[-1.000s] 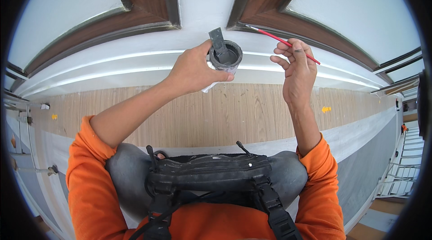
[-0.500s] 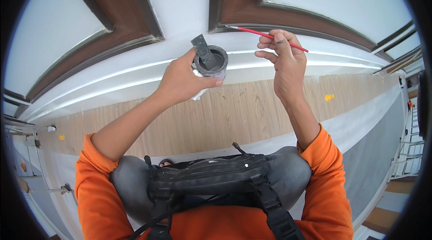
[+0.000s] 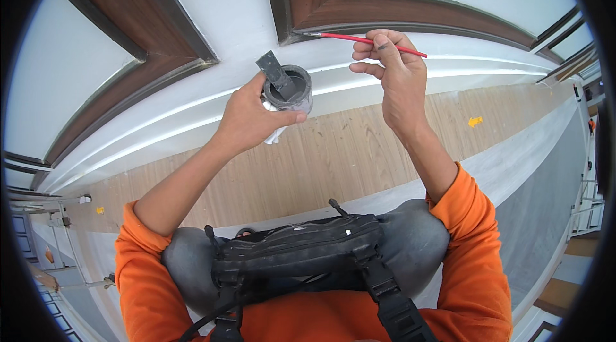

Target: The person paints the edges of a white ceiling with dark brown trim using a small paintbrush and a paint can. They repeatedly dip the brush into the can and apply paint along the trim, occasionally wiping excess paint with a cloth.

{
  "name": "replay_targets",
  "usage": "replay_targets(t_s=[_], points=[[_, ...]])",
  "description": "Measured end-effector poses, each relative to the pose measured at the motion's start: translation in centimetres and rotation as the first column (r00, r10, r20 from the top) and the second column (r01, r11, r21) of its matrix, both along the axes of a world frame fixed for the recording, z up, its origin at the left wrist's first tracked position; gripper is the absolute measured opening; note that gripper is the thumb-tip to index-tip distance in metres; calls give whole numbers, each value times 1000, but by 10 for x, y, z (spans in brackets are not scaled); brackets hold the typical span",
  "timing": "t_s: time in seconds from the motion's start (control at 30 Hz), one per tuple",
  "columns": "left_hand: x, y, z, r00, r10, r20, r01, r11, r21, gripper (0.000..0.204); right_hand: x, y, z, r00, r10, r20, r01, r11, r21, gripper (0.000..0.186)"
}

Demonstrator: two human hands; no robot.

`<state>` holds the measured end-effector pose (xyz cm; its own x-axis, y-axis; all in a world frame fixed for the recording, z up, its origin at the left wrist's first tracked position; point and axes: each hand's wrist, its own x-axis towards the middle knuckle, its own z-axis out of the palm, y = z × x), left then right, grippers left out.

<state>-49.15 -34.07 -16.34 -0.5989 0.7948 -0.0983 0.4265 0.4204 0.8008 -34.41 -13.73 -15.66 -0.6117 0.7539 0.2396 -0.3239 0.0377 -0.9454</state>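
My left hand [image 3: 247,114] is wrapped round a small paint pot [image 3: 301,98] smeared with dark grey. A flat grey paddle [image 3: 276,76] leans in the pot and sticks out over its rim. Some white cloth or tissue [image 3: 274,135] shows under that hand. Between thumb and fingers my right hand [image 3: 398,76] pinches a thin paintbrush [image 3: 366,39] with a red handle. The brush tip is at the lower left corner of a dark-edged brown frame moulding [image 3: 359,15] on the white wall; I cannot tell if it touches.
A second brown moulding [image 3: 141,15] lies to the left. White skirting [image 3: 346,85] runs along the wall above a wood-look floor [image 3: 308,169]. Yellow marks [image 3: 475,122] are on the floor. A black bag [image 3: 295,246] rests across my lap. Metal framework [image 3: 584,207] stands far right.
The view has shifted a little. Both hands appear slightly further left, the pot still held in the left and the brush in the right, its tip still by the moulding's corner.
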Motion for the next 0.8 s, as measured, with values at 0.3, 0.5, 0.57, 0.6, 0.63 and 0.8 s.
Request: replay_targets(t_s=[0.3,0.5,0.57,0.6,0.63,0.8], points=[[-1,-1,-4,1000,-6,-8,6,1000,-6,70,-1,-4,7,1000,-11,23,8,991,131,22],[0,-2,-1,1000,-7,2,7,1000,18,70,1,0,6,999,-35,18,29,969,243,22],[-1,-2,-1,1000,-8,6,8,1000,20,71,2,-1,7,1000,-27,15,22,965,260,21],[-1,-2,-1,1000,-9,6,9,1000,20,71,1,-3,7,1000,-5,11,2,967,256,20],[-1,-2,-2,1000,-10,6,9,1000,19,71,0,-4,6,1000,16,5,-17,968,251,19],[-3,-3,-3,1000,-20,-5,20,1000,18,73,3,-3,7,1000,-14,-12,18,936,352,17]])
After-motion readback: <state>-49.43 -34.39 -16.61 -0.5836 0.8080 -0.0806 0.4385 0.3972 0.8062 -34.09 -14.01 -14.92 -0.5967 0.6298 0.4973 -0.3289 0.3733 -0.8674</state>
